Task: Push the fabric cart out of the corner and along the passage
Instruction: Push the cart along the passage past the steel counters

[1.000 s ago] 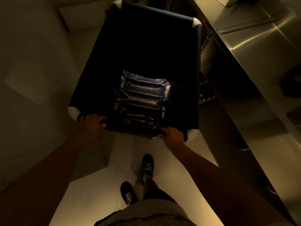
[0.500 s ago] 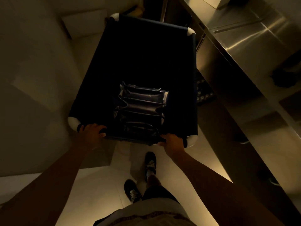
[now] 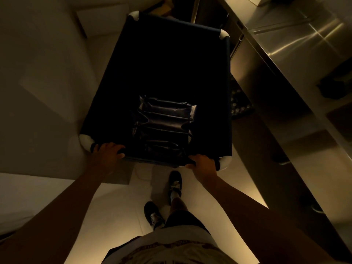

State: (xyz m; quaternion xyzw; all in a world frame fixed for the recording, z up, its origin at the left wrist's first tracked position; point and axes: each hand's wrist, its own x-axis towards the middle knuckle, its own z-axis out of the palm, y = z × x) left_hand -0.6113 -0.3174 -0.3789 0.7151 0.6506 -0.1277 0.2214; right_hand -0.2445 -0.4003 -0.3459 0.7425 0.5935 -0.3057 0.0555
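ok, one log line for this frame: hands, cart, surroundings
left hand: gripping near rail | right hand: gripping near rail | fabric cart: holds folded dark pouches | steel counter: right of cart

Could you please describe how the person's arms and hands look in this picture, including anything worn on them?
Both forearms are bare, with no sleeves showing. The left hand and the right hand wear no gloves. No watch, ring or wristband can be made out, though the dim light hides fine detail.

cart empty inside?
No, a stack of shiny dark packages lies inside the fabric cart, near the edge both hands grip.
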